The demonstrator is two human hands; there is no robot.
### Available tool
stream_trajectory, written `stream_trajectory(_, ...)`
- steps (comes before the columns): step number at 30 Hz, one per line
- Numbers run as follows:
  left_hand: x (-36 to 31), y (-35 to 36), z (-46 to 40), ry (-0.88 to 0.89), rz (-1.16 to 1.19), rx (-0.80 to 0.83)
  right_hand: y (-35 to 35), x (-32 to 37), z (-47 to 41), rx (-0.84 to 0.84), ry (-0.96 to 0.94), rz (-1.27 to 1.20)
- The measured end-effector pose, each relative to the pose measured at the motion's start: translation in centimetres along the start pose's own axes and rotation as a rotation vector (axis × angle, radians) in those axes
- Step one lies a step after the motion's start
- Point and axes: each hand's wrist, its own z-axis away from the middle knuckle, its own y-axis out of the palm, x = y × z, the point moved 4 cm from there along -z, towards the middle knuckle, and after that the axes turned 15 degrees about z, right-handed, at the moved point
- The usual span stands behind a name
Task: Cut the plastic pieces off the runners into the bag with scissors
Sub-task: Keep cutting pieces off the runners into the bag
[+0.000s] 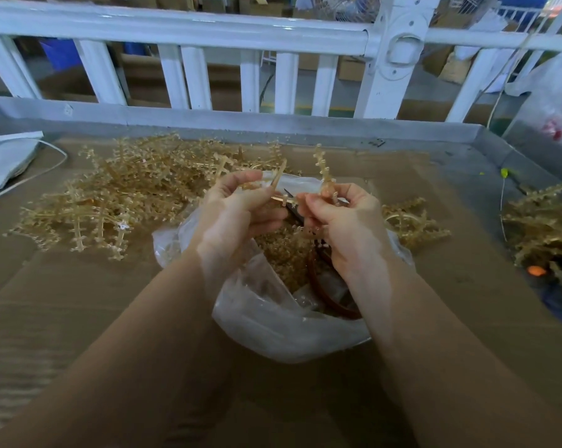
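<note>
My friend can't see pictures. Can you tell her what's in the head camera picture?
Two hands hold a tan plastic runner over an open clear bag of cut pieces: the left hand pinches one branch, and the right hand grips another along with dark scissors. A big pile of runners lies behind on the brown table.

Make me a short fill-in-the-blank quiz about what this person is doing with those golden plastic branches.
1. Both hands work right above an open clear plastic ____, and the left hand holds a runner.
2. The dark tool at the right hand is a pair of ____.
3. The big pile of runners lies to the person's ____ of the hands.
4. Behind the table runs a railing painted ____.

Missing words: bag; scissors; left; white
</note>
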Motion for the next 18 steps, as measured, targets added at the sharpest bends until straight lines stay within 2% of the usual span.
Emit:
stream_trajectory(2, -1.1, 0.0, 0.3, 0.008, -0.33, 0.037, -0.2, 0.2, 0.0, 0.037, -0.004, -0.002)
stream_trajectory(3, -1.7, -0.1, 0.4, 0.067, -0.517, 0.048, -0.2, 0.3, 0.1, 0.068, 0.002, -0.003)
stream_trajectory(5, -3.3, 0.1, 0.5, 0.299, -0.773, 0.018, -0.2, 0.6, 0.1, 0.139, 0.015, -0.022)
stream_trajectory(7, -4.7, 0.5, 0.9, 0.511, -0.799, -0.063, 0.0, 0.5, 0.1, 0.188, 0.033, -0.056)
stream_trajectory(9, -5.3, 1.0, 1.3, 0.628, -0.763, -0.073, 0.2, 0.2, 0.1, 0.211, 0.054, -0.093)
stream_trajectory(11, -4.7, 1.9, 1.2, 0.61, -0.838, 0.005, 0.2, -0.1, -0.1, 0.205, 0.045, -0.106)
stream_trajectory(15, -1.4, 2.6, 0.2, 0.39, -1.052, 0.104, 0.5, -0.9, -0.2, 0.163, 0.031, -0.008)
stream_trajectory(18, 0.7, 2.3, -0.3, 0.222, -0.928, 0.154, 0.7, -1.2, -0.1, 0.106, 0.014, 0.136)
